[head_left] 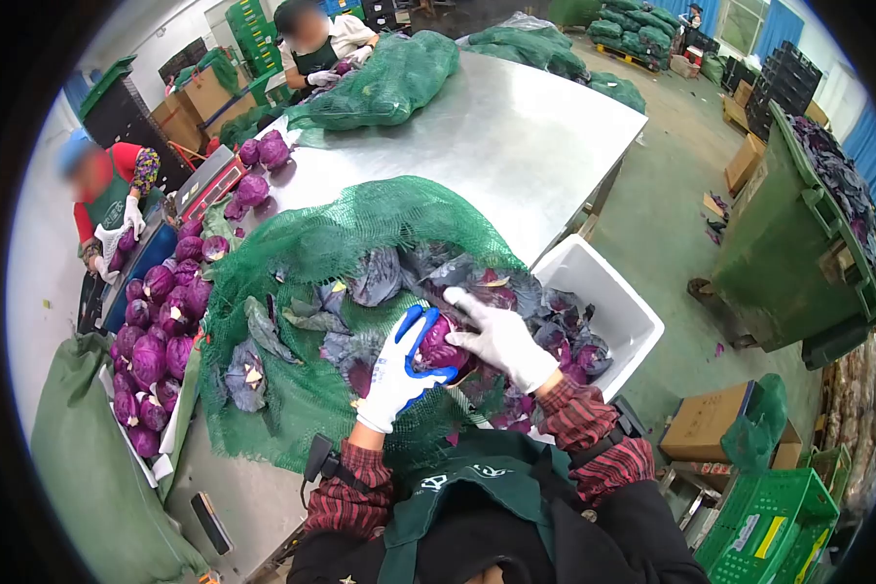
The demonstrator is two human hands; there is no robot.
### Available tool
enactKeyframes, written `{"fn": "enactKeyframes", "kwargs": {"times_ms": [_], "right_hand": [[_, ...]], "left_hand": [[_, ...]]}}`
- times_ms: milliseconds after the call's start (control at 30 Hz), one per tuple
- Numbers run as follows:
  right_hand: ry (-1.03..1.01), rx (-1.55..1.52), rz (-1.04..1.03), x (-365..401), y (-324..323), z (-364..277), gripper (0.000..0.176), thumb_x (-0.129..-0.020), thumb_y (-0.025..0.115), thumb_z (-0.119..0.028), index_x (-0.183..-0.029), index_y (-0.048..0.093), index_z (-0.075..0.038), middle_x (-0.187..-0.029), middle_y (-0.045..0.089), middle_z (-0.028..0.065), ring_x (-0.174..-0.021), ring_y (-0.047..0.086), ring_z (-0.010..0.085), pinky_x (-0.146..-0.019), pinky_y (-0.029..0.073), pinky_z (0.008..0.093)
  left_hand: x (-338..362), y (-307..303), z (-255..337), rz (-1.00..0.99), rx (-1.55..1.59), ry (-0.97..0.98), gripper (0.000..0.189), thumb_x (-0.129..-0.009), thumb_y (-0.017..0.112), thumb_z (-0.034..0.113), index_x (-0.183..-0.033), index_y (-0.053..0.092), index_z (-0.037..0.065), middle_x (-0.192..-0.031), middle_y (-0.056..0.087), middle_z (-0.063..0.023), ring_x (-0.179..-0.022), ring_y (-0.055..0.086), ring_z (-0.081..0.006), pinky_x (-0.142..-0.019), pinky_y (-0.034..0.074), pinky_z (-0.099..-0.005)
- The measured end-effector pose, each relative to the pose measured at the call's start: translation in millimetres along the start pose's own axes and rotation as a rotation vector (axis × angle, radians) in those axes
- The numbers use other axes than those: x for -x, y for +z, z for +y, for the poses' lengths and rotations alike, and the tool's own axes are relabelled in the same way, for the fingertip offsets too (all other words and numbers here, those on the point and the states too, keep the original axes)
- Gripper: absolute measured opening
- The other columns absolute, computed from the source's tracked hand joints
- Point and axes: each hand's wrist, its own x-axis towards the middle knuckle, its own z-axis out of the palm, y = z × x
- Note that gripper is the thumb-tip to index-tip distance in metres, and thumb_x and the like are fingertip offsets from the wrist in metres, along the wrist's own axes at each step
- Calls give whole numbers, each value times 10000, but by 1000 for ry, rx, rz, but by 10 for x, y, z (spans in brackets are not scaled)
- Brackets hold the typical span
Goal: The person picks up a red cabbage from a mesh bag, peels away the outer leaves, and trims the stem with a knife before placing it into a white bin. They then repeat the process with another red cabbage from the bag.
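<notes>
A purple cabbage (440, 345) sits between my two gloved hands, above the green mesh sack. My left hand (396, 368), in a white glove with blue-coated fingers, curls around its left and lower side. From the right, my right hand (501, 341) in a white glove presses its thumb and fingers against the cabbage. Loose dark outer leaves (375, 277) lie on the green mesh sack (302, 238) around my hands. Beside my right hand, a white foam box (642, 336) holds trimmed leaves and purple pieces.
Peeled purple cabbages (149, 360) are heaped at the left. Two co-workers (117, 190) (326, 49) handle cabbages beyond the metal table (516, 127). A full mesh sack (389, 88) lies on it. At right stand a green wheeled bin (788, 253) and a green crate (764, 526).
</notes>
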Motion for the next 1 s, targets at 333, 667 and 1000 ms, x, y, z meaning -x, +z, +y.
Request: {"fn": "enactKeyframes", "kwargs": {"times_ms": [333, 667, 1000], "right_hand": [[274, 172, 293, -118, 233, 787, 280, -897, 584, -291, -1047, 606, -55, -917, 664, 217, -880, 645, 386, -741, 517, 451], [421, -433, -299, -36, -77, 9, 428, -848, 593, -367, -891, 646, 56, -706, 665, 215, -681, 661, 382, -691, 531, 438], [434, -164, 75, 83, 374, 836, 240, -884, 587, -245, -954, 648, -23, -630, 631, 143, -550, 644, 232, -568, 507, 367]], "left_hand": [[118, -12, -78, 58, 120, -41, 899, -629, 868, 332, -1396, 475, 79, -1460, 407, -164, -1368, 372, -308, -1127, 315, -420], [81, 258, -37, 254, 110, -178, 880, -665, 857, 299, -1412, 449, 75, -1407, 438, -162, -1309, 423, -303, -1072, 377, -420], [90, 61, -213, 249, 1193, -390, 806, -781, 760, 116, -1469, 343, 71, -1415, 439, -87, -1237, 493, -197, -1064, 404, -357]]}}
